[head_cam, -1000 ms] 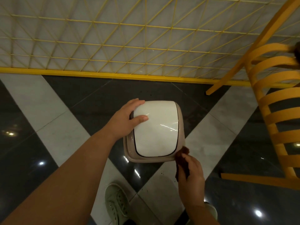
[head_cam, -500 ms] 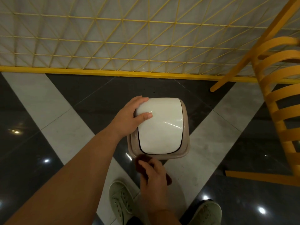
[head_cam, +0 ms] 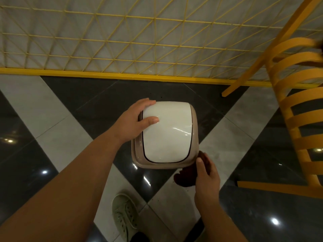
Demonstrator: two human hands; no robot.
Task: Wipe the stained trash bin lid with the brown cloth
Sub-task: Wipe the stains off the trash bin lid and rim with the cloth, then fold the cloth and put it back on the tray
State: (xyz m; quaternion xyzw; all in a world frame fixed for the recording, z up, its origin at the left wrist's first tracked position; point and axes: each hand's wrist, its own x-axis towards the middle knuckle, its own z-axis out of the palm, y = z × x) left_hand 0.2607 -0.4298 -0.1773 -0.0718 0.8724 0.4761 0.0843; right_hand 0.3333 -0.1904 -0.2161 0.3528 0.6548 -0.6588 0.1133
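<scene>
On the tiled floor, just in front of the yellow mesh fence (head_cam: 122, 41), the trash bin lid (head_cam: 166, 131) is steadied by the left hand (head_cam: 134, 121), fingers spread wide over its far-left corner. At the near-right rim, the brown cloth (head_cam: 187, 177) is bunched in the right hand (head_cam: 207, 175). Glossy plastic is judged slippery; the soft cloth is best gripped as a wad.
</scene>
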